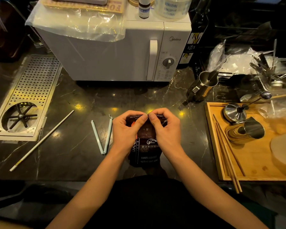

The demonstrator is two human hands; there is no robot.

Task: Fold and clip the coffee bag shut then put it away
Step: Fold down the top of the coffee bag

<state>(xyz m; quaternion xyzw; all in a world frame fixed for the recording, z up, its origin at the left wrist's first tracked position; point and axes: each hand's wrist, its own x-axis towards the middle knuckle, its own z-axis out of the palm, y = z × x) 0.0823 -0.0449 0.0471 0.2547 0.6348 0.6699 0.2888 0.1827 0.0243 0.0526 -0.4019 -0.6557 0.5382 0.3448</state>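
Coffee bag [145, 146] lies on dark desk [76, 156], in front of white microwave [116, 53]. Left hand [127, 128] and right hand [167, 128] both pinch bag's top edge, fingers [143, 117] curled tight, thumbs meeting. Pale blue clip [102, 138] lies open in V, just left of bag. Wooden tray [254, 172] well right of bag.

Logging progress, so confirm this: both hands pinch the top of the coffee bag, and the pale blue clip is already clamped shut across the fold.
Not quite. In the head view both hands, left hand and right hand, pinch the coffee bag top, but the pale blue clip lies open on the counter, left of the bag.
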